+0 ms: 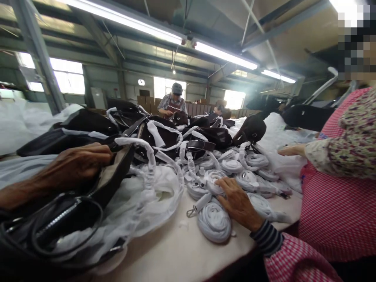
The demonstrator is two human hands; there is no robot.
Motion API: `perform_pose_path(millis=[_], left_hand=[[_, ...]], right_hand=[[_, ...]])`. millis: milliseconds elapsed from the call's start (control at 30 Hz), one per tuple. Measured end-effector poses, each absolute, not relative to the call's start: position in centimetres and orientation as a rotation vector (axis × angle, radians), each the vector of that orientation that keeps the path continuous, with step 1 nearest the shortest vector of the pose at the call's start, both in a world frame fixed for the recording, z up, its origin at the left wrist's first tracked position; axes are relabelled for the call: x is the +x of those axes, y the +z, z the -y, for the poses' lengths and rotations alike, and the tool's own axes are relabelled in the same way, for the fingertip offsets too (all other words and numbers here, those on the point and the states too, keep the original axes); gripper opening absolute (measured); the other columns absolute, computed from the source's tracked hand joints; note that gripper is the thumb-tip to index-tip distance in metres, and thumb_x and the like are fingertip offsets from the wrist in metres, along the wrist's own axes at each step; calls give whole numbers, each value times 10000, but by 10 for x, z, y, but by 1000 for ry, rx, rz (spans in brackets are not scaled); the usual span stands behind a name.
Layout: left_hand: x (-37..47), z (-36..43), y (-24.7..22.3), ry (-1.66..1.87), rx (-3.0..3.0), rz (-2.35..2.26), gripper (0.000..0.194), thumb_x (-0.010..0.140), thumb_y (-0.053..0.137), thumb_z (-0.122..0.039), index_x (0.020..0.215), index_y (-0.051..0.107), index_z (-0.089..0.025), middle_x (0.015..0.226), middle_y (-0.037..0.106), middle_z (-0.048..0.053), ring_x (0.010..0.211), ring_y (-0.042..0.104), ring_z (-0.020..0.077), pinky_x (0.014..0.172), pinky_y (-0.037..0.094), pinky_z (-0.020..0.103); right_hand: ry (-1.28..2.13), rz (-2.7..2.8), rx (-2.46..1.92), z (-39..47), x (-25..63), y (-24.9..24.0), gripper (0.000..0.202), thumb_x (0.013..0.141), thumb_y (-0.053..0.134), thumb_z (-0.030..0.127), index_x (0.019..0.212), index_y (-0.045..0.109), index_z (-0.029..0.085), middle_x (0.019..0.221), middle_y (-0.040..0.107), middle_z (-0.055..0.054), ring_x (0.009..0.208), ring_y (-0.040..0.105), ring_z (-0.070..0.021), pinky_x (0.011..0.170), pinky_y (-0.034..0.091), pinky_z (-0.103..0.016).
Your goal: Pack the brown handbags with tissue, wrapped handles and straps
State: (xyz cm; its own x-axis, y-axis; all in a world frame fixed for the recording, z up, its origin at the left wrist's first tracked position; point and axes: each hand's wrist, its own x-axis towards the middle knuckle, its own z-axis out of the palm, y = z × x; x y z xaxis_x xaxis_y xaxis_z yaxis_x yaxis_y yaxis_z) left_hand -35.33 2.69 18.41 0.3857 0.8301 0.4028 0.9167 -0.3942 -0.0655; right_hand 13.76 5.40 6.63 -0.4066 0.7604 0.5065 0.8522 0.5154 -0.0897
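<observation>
At the left, my left hand (pixel 85 160) has its fingers curled at the light-lined opening of a black bag (pixel 116 178), gripping its edge. White wrapped handles and thin white wrapping lie against that bag's right side. My right hand (pixel 237 201), coming from the lower right, lies over the pile of white wrapped strap coils with its fingers apart, the fingertips touching one coil (pixel 215 181). Just left of this hand, a separate round coil (pixel 214 222) rests on the pale table (pixel 188 250), beside a metal clip (pixel 192 212).
Several black bags (pixel 208 135) with white-wrapped handles are heaped across the table's back. A person in a red checked apron (pixel 337 207) stands close at the right, one hand (pixel 292 150) over white wrapping. Another person (pixel 173 103) is behind the heap.
</observation>
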Motion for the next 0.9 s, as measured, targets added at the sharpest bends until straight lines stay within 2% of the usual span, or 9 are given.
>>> perform_pose_path(millis=[100, 233, 333, 533, 600, 667, 733, 800, 900], left_hand=[[-367, -15, 202, -648, -2337, 1721, 310, 893, 390, -252, 883, 693, -190, 1018, 717, -34, 1001, 607, 153, 916, 455, 215], [-379, -4, 212, -846, -2275, 1803, 314, 904, 457, -351, 889, 710, -165, 1038, 722, -12, 1010, 613, 168, 905, 451, 218], [-383, -4, 209, -920, -2268, 1741, 300, 890, 476, -326, 869, 708, -136, 1043, 713, 21, 986, 614, 169, 905, 442, 234], [-389, -12, 200, -1053, -2282, 1688, 271, 861, 496, -317, 780, 673, -128, 1027, 705, 58, 961, 622, 179, 900, 458, 256], [-392, -13, 199, -1064, -2282, 1701, 265, 862, 508, -312, 790, 681, -125, 1037, 703, 64, 961, 625, 179, 910, 460, 258], [-394, -15, 197, -1082, -2287, 1715, 256, 858, 520, -315, 787, 680, -128, 1044, 705, 65, 965, 626, 181, 920, 463, 261], [-397, -16, 196, -1112, -2285, 1714, 248, 855, 528, -316, 775, 670, -129, 1043, 702, 63, 967, 624, 179, 918, 467, 259], [-399, -18, 194, -1138, -2285, 1696, 245, 859, 532, -306, 780, 668, -117, 1030, 691, 62, 954, 621, 170, 902, 470, 250], [-404, -20, 194, -1138, -2296, 1678, 247, 874, 532, -281, 807, 674, -91, 1010, 676, 61, 944, 618, 161, 880, 468, 239]], right_hand=[[-235, 2255, -1221, -43, 117, 80, 203, 926, 594, 131, 1114, 646, 187, 1173, 628, -112, 1122, 533, -293, 982, 462, -464], [142, 2365, -901, -22, 73, 98, 144, 956, 564, 97, 985, 656, 204, 1021, 645, -59, 1006, 587, -212, 901, 476, -351], [315, 2441, -689, -19, 32, 105, 141, 962, 566, 86, 913, 653, 186, 967, 643, -38, 941, 603, -170, 840, 465, -286], [247, 2691, -648, -44, -41, 109, 145, 914, 590, 55, 879, 689, 155, 934, 678, -47, 845, 625, -148, 748, 421, -252], [305, 2804, -551, -46, -57, 104, 154, 879, 630, 53, 930, 718, 168, 950, 707, -35, 828, 639, -144, 725, 413, -244], [366, 2844, -442, -41, -67, 96, 170, 896, 686, 140, 1054, 726, 189, 1019, 721, -37, 871, 655, -158, 730, 420, -247], [375, 2829, -386, -30, -71, 86, 248, 937, 706, 324, 1150, 698, 198, 1072, 708, -54, 931, 652, -183, 747, 428, -263], [337, 2832, -381, -19, -69, 76, 275, 956, 675, 420, 1118, 676, 198, 1052, 688, -55, 935, 633, -193, 740, 420, -276], [286, 2879, -452, -10, -58, 65, 42, 968, 608, 226, 960, 634, 194, 964, 665, -28, 840, 599, -166, 696, 386, -272]])
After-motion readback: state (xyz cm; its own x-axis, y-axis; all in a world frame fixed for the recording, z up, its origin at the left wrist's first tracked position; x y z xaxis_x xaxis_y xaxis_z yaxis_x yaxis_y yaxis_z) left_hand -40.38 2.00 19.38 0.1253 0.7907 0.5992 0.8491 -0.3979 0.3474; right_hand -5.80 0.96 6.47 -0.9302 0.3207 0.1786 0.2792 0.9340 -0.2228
